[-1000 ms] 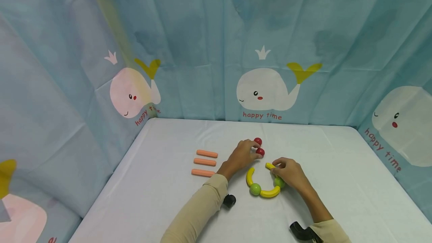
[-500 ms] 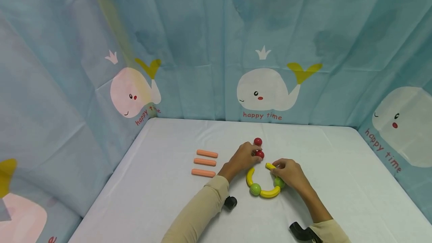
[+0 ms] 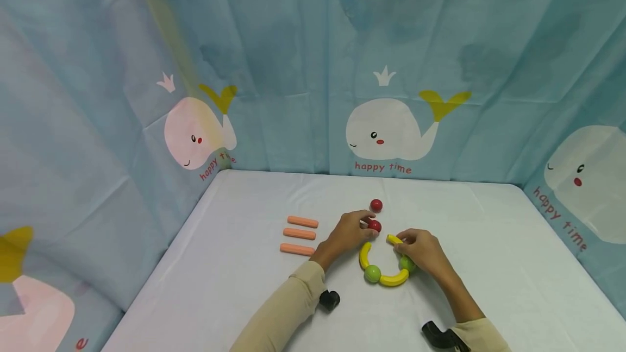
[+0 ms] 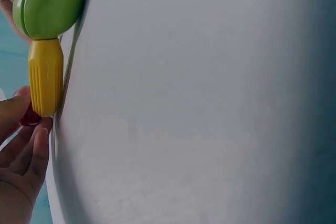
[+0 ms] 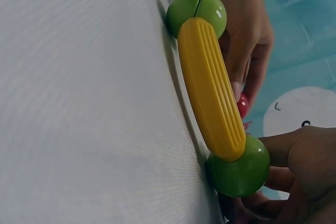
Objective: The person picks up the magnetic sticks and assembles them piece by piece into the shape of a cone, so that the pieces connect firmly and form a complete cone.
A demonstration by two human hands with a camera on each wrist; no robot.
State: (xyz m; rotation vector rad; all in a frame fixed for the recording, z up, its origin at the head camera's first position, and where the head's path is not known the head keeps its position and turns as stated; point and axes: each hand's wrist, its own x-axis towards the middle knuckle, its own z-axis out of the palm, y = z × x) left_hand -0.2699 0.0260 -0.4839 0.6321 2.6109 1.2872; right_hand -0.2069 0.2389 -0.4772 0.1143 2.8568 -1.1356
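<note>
"Red ball [image 3: 374, 226], the nearer of two: where is it, and what lies round it, left to right?"

"Farthest left on the white table [image 3: 220, 287], three orange sticks [image 3: 299, 233] lie one beyond another, apart and nearly parallel. Next comes your left hand [image 3: 348, 231], in a tan sleeve [image 3: 288, 297], with a black device [image 3: 330, 300] near the wrist."

"How are those fingers of yours?"

"Narrow: your thumb and fingertips pinch the red ball. It sits just beyond the gap in a curved chain; you cannot tell from these views whether it touches the table."

"What makes up that chain beside you?"

"Left arc [image 3: 364, 256], yellow and ridged, touches the left green ball [image 3: 373, 274]. Far red ball [image 3: 376, 205] rests beyond your left fingertips, apart from the one you hold. Middle arc [image 3: 394, 278], also yellow, joins the left green ball to the right green ball [image 3: 407, 264]. Right arc [image 3: 394, 239] shows only its far end."

"And your right hand [image 3: 421, 249]?"

"Its thumb and fingers hold the right arc, hiding where that meets the right green ball. Behind everything hangs blue cloth [image 3: 288, 69] printed with whales [image 3: 383, 129]."
</note>
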